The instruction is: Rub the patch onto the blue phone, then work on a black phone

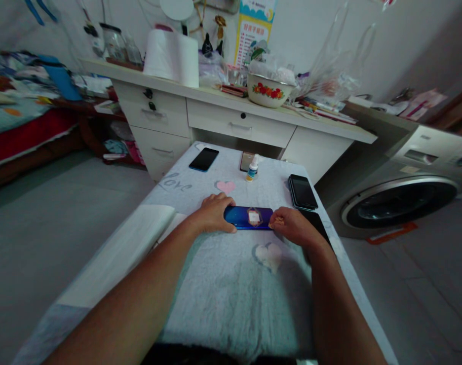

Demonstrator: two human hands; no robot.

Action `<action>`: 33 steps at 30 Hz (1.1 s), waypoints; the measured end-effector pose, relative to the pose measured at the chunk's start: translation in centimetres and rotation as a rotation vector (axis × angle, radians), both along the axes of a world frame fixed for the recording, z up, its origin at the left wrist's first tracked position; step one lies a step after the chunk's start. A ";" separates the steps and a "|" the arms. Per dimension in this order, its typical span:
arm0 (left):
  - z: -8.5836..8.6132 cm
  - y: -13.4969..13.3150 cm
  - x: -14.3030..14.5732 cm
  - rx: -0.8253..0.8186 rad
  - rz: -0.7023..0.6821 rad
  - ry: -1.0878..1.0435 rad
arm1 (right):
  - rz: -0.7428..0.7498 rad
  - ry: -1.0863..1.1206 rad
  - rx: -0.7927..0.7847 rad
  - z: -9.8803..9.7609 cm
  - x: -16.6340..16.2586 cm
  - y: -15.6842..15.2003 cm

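Blue phone (240, 218) was seemingly being steadied, left hand (217, 211) grasping its left end, right hand (293, 224) curled opposite, hold unclear; next, firm support seemed needed.

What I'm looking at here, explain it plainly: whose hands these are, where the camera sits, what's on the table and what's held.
There is no robot here, just a person's two bare hands. The only picture comes from a camera worn on that person's head, looking forward and down, so the forearms reach in from the bottom.

The left hand holds one end of a blue phone lying on the table. The right hand has its fingers bunched at the other end; whether they pinch it, I can't tell.

Farther back on the table are a black phone to the left and a small bottle near the middle. A dark-screened phone lies near the right edge.
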State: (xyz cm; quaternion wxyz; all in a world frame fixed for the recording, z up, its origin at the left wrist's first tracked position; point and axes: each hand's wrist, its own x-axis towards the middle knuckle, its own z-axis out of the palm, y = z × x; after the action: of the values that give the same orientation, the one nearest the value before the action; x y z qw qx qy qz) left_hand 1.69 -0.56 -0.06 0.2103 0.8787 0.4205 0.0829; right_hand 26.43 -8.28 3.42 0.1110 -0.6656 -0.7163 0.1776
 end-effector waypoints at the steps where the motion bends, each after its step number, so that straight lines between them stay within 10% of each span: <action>1: 0.0 0.0 0.0 0.003 0.001 0.000 | -0.005 0.000 -0.003 0.0 0.2 0.0; 33: -0.1 0.0 0.0 0.025 -0.005 -0.001 | -0.175 -0.069 0.309 -3.7 -0.1 3.0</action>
State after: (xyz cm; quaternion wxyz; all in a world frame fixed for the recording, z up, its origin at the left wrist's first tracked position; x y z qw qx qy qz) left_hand 1.72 -0.60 -0.18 0.1997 0.8823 0.4169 0.0883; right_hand 26.33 -5.31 -0.25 0.2023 -0.7062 -0.6778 0.0322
